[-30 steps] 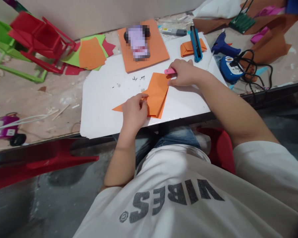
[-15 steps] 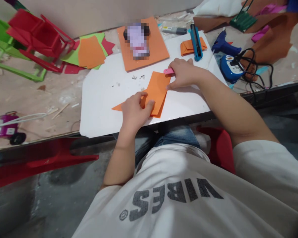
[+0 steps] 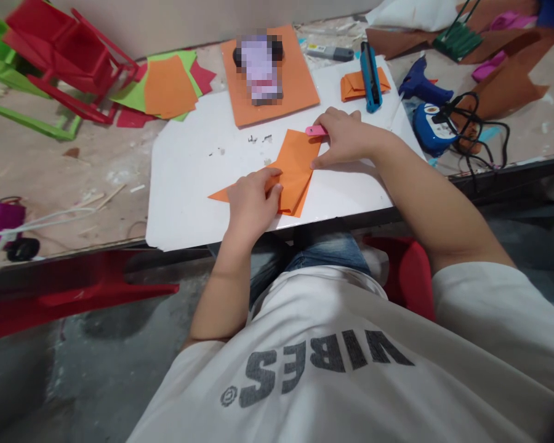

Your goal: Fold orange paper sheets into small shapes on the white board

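A folded orange paper sheet (image 3: 293,166) lies on a white board (image 3: 189,178) in front of me. My left hand (image 3: 252,203) rests on the paper's near left corner, fingers curled and pinching the fold. My right hand (image 3: 344,136) is closed around a small pink tool (image 3: 314,130) at the paper's far right corner, with its fingertips pressing the paper's edge.
An orange sheet (image 3: 300,86) with a blurred object lies at the back. A blue cutter (image 3: 370,77) rests on folded orange paper. A blue glue gun (image 3: 420,89) and its cable lie to the right. Red and green paper chairs (image 3: 60,55) and loose coloured sheets (image 3: 170,86) are left.
My left hand slid slightly right along the paper's near edge and curled onto the fold. My right hand stayed at the far corner with the pink tool.
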### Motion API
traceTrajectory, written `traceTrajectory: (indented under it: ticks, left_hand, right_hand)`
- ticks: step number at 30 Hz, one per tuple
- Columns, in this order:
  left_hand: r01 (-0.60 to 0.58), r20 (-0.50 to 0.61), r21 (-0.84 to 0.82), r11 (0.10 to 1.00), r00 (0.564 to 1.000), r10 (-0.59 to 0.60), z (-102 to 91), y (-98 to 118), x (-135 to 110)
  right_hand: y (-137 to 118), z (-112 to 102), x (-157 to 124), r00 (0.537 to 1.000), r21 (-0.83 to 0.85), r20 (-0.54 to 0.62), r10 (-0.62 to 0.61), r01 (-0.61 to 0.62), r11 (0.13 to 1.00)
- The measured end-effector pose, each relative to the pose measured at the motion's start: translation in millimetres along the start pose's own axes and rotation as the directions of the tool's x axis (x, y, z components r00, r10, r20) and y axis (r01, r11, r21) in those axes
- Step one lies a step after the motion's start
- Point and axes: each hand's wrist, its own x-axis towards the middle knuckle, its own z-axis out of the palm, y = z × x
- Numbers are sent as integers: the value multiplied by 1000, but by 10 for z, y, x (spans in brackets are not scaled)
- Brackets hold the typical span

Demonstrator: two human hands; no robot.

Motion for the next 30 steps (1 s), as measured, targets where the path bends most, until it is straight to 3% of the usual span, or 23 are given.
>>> traceTrajectory:
  ticks: [8,11,15,20,23,30]
  left_hand:
    - [4,-46,21,1000,999,-3,53,-21,-25]
    - [-101,-112,11,995,988,101,60,-35,-63]
    - [-300,30,-37,953,953,302,-2,-19,-111]
    - [-406,200,-88,910,888,415,-117,8,-114]
    - [-430,239,-103,897,864,442,-139,10,-110]
    - [-402,252,-122,907,872,420,-136,-22,-96]
  right_hand:
    - [-211,-92,-173,998,-17,6,-59,59,998]
    - [-174,-64,-150,992,26,19,-123,123,992]
    - [-79,-6,-76,983,76,24,-184,182,980]
    - [-109,-11,-88,981,66,45,-187,184,981]
    - [-143,-22,-109,980,64,42,-192,189,980]
    - [-93,42,-62,969,46,6,-246,245,968]
